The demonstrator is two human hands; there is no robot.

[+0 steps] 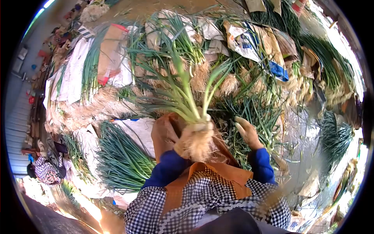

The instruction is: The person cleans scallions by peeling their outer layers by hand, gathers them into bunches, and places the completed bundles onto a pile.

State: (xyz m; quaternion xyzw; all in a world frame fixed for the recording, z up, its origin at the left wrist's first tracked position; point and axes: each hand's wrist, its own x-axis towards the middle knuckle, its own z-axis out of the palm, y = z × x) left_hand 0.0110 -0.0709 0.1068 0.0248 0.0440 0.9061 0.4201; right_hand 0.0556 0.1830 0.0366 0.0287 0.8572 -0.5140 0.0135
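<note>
A bunch of green onions (191,101) stands upright in front of my chest, leaves up and a thick mass of pale roots (198,142) at the bottom. My left hand (180,149) grips it low down, mostly hidden behind the roots. To the right, my right hand (249,133) is apart from the bunch, fingers stretched out over a heap of loose green leaves (253,113). No item shows in that hand. A brown apron (163,134) covers my lap beneath the bunch.
Rows of green onions with roots (93,103) lie ahead, partly under sacks (243,43). A dark green pile (122,156) lies at my left. Wet floor (298,134) stretches along the right, with another onion pile (336,130). Another person (47,170) is at far left.
</note>
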